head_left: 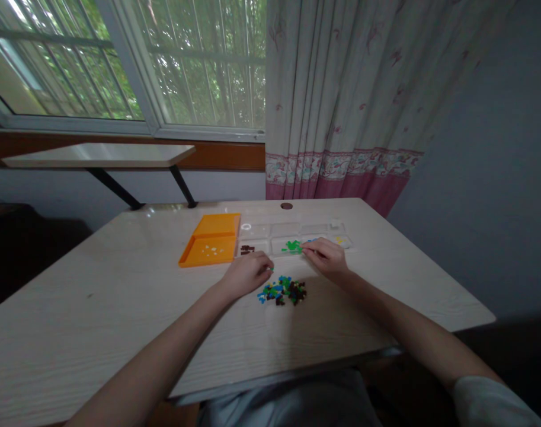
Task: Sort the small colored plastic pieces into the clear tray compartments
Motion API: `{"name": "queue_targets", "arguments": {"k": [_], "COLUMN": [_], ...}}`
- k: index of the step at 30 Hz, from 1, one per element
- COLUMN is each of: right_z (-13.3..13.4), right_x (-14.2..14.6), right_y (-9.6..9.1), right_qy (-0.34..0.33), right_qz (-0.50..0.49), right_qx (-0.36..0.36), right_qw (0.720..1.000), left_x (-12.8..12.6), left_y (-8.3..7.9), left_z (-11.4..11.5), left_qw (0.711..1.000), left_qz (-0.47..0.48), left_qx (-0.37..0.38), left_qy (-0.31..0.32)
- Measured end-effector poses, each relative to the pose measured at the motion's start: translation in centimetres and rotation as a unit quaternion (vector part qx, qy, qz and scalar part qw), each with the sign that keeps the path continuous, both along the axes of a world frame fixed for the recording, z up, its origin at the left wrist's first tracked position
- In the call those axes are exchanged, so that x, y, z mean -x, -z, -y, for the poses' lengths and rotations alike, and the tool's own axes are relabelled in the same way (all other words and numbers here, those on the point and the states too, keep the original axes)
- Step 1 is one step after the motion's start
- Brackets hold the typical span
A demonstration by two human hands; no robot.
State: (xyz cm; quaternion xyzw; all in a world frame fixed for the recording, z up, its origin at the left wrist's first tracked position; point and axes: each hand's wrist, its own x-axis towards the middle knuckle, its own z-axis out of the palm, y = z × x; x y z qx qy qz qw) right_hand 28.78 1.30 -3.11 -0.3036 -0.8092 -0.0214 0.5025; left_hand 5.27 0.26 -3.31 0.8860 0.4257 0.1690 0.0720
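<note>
A mixed heap of small blue, green, yellow and dark brown plastic pieces (283,290) lies on the table before me. My left hand (251,271) is closed just left of the heap, with a bit of green showing at its fingertips. My right hand (327,257) pinches over the clear compartment tray (277,229), its fingertips beside the green pieces (292,245) in a front compartment. Whatever it holds is hidden. Dark brown pieces (247,249) fill part of the front left compartment. Yellow pieces (340,240) sit at the right; some blue ones are partly behind my right hand.
An orange two-part tray (217,226) with several small white pieces (213,250) adjoins the clear tray's left side. A raised shelf (101,155) on black brackets stands at the back left. A round dark cable hole (287,206) is near the table's (132,284) far edge.
</note>
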Motion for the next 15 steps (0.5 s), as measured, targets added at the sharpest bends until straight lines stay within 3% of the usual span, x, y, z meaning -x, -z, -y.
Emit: {"name": "queue_targets", "arguments": {"k": [7, 15], "right_z": [-0.5, -3.1], "right_x": [0.2, -0.1], "right_y": [0.4, 1.8], "right_qy": [0.045, 0.117], "right_qz": [0.002, 0.039], "right_qx": [0.072, 0.135], "right_qw": [0.996, 0.983], "left_x": [0.0, -0.2], "left_y": [0.0, 0.0], "left_z": [0.0, 0.0], "left_qw": [1.0, 0.998], "left_qz": [-0.025, -0.057], "left_qx": [-0.014, -0.028], "left_qy": [0.008, 0.003]}}
